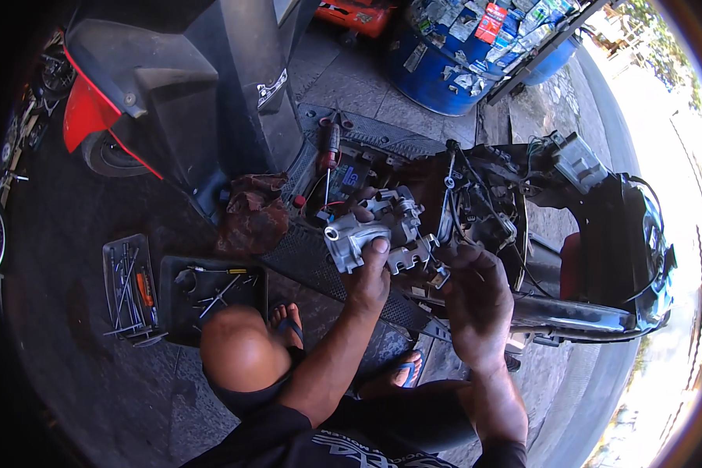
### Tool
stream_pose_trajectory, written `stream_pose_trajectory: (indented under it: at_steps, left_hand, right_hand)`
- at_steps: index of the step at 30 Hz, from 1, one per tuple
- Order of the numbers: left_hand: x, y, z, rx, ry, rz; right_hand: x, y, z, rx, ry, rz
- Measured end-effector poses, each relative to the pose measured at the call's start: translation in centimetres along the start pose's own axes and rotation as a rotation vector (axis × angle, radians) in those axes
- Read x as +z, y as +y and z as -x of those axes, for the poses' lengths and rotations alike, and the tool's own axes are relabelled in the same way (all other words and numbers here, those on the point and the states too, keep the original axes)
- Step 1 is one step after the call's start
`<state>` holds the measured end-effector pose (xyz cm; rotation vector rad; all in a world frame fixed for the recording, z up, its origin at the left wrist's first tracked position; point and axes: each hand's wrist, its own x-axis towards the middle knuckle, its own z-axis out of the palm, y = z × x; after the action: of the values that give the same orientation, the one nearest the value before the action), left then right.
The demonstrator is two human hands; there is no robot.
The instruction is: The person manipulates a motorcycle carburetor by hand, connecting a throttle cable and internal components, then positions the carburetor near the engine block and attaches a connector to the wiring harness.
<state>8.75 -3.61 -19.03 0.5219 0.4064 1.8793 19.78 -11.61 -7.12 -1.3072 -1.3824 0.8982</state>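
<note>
My left hand (pixel 369 285) grips a silver cast-metal engine part (pixel 357 236) that looks like a throttle body, holding it up over the scooter's footboard. The thumb presses its near side and fingertips show behind it. My right hand (pixel 480 308) is at the part's right end, fingers pinched together beside a small metal tab (pixel 441 278). What lies between those fingertips is too small to make out. Behind the part, a screwdriver (pixel 331 146) with a red and black handle lies across the open battery bay (pixel 349 178).
The scooter's stripped rear frame (pixel 491 226) with loose cables stretches right; its front panel (pixel 179 86) stands at left. A brown rag (pixel 253 214) lies on the footboard. Two tool trays, one narrow (pixel 109 265) and one black (pixel 171 327), sit left of my knee. A blue drum (pixel 437 74) stands behind.
</note>
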Motion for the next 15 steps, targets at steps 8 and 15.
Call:
stream_pose_trajectory:
  at_steps: [8,15]
  left_hand:
    - [1.4,-0.1,0.8,0.266,0.005,-0.317]
    - [0.4,0.2,1.8,0.266,-0.003,-0.565]
  right_hand:
    - [-0.4,0.5,0.6,0.033,0.003,-0.103]
    - [0.2,0.4,0.9,0.063,0.039,-0.049]
